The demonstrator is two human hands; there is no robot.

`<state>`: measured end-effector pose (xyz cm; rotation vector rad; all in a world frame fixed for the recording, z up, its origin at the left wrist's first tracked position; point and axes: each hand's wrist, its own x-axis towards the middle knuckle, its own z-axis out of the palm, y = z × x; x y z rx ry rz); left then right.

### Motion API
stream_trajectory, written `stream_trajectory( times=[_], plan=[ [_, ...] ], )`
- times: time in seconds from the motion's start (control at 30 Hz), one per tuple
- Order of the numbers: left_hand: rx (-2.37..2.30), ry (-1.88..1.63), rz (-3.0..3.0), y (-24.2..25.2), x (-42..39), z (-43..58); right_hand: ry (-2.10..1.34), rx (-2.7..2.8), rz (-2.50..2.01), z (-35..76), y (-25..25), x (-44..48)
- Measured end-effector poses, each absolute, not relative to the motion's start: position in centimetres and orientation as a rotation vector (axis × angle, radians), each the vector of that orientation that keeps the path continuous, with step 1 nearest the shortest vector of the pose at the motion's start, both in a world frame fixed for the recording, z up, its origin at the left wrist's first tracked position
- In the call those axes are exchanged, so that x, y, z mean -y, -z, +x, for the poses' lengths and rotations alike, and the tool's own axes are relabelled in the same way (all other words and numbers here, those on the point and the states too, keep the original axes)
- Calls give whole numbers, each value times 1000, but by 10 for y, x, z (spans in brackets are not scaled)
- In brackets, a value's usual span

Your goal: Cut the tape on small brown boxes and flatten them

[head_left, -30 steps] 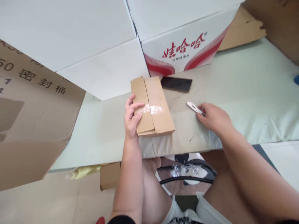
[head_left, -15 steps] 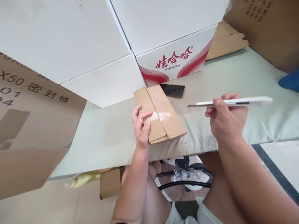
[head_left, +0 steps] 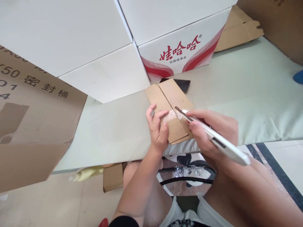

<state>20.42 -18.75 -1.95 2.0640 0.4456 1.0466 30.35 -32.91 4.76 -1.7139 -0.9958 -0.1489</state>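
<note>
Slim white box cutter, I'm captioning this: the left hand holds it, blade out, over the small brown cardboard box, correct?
Not the left hand: in the head view, the right hand holds the slim white box cutter, blade out, over the small brown cardboard box.

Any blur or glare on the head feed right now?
Head view: the right hand is softly smeared, probably by motion, while the left hand looks crisper; head view: whitish glare on the clear tape; head view: the red lettering reads clearly.
</note>
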Motion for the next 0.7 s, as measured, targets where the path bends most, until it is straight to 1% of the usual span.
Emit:
stream_trajectory(
  times=[0.13,0.7],
  plan=[
    [-435,-1059,2037,21,187,205,322,1049,-1775,299,-41,320],
    [-375,-1082,2147,23,182,203,471,1136,-1964,297,-41,316]
  ],
)
